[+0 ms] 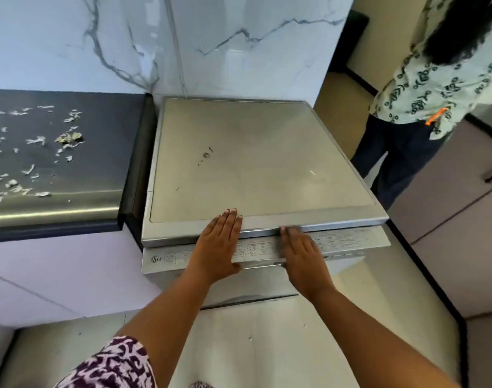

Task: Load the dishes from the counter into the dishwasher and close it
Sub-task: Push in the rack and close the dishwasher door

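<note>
both hands (219,242) press the dishwasher (256,169); panel print unreadable.

Arms: both were bare from wrist to above the elbow.
Left hand (218,242): bare, without rings.
Right hand (302,259): bare, without rings.
Garment (113,365): pale lilac cloth with dark purple blotchy print, at the lower edge.

home kitchen; dishwasher (256,163); marble wall (211,37)
</note>
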